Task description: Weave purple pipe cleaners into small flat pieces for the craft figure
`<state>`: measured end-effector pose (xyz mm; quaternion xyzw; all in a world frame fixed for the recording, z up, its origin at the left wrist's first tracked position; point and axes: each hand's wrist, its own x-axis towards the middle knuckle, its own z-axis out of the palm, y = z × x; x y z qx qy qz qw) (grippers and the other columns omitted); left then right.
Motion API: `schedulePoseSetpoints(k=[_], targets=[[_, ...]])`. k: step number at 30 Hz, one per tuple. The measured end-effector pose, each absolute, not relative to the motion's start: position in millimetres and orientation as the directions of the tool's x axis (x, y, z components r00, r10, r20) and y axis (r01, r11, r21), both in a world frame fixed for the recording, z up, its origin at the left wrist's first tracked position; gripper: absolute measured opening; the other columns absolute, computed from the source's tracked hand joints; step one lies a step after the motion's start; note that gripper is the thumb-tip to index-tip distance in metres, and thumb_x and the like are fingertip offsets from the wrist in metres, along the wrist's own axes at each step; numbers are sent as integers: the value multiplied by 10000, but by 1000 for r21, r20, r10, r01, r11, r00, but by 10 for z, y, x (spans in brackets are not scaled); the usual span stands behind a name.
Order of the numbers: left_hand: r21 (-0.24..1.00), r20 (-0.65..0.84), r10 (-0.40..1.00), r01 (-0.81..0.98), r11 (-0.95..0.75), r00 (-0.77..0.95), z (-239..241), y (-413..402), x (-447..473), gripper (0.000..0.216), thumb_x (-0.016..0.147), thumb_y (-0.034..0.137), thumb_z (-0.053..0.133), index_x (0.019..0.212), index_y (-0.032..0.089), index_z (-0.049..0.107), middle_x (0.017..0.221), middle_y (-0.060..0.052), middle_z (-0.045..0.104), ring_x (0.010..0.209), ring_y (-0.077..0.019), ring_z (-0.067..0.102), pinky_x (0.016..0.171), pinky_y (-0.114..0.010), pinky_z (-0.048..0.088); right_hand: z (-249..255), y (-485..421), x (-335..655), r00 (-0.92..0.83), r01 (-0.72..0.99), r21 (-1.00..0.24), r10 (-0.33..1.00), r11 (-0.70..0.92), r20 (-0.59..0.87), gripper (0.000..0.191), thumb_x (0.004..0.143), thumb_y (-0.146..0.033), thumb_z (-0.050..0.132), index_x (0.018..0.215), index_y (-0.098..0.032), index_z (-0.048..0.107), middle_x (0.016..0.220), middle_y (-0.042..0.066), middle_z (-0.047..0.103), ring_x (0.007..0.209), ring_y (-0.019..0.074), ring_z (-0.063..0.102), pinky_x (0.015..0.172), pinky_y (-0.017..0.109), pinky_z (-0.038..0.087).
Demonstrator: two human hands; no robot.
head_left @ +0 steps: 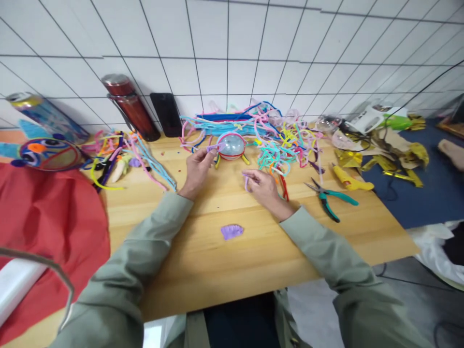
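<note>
My left hand point(198, 169) pinches a small purple pipe cleaner piece point(216, 147) at the left side of a clear ball point(232, 146). A red band runs around this ball, and yellow pipe cleaner legs point(245, 160) stick out beneath it. Closed around a short light purple pipe cleaner point(247, 182), my right hand point(264, 187) is in front of the ball, apart from it. On the bare wood nearer me lies a flat purple pipe cleaner piece point(232, 232). Green-handled pliers point(328, 197) lie spread to the right of my right hand.
Heaped pipe cleaners point(232, 124) line the wall. A red thermos point(131, 106), phone point(166, 115) and can point(47, 116) stand at the back left. Red cloth point(50, 208) covers the left side. A yellow glue gun point(350, 179) lies right; a person's hand point(453, 152) shows at the far right.
</note>
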<state>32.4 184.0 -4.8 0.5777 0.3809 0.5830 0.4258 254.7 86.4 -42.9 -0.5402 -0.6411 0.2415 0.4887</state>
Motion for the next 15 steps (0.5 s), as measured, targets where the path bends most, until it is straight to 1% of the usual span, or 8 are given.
schedulePoseSetpoints(k=[3,6,8,11,13,15], targets=[[953,291,952,-120,-279,98,-11,1704,326,435,824,592,834,746,172,751,603,18,595,548,-98,491,550,-235,405,-416,830,2568,104,450,-858,940,248,326,248,948,-313,606,1076,-239,806,819,24,793,639,168,683,604,293,547],[977,188,970,-135,-168,155,-44,1523,279,442,820,596,837,759,168,746,602,17,604,537,-97,503,544,-235,405,-382,790,2582,102,458,-856,942,239,318,245,972,-331,616,1086,-231,808,928,43,823,744,180,728,672,298,578],[987,123,976,-127,-101,182,-100,1408,251,462,813,608,835,741,164,727,595,17,605,530,-97,508,548,-237,409,-361,769,2574,87,461,-853,945,243,316,269,1002,-349,602,1134,-225,801,986,52,827,788,183,733,701,301,586],[992,46,965,-127,-14,256,-185,1289,247,501,786,644,841,737,163,709,599,14,606,533,-104,524,550,-243,423,-340,756,2539,44,439,-868,959,232,278,336,1042,-397,565,1262,-230,755,1048,57,825,766,170,718,669,293,582],[991,37,955,-136,3,296,-223,1252,264,528,800,682,807,771,162,720,648,-1,642,542,-112,546,550,-250,438,-335,753,2511,27,415,-882,966,223,257,336,1027,-428,594,1257,-237,749,1070,63,823,805,175,732,669,290,586],[992,65,947,-126,-26,314,-246,1241,282,526,832,685,775,807,161,733,704,-13,673,556,-111,556,552,-252,439,-335,746,2489,21,375,-905,974,200,224,314,999,-462,632,1176,-238,760,1028,65,822,825,187,743,646,285,581]])
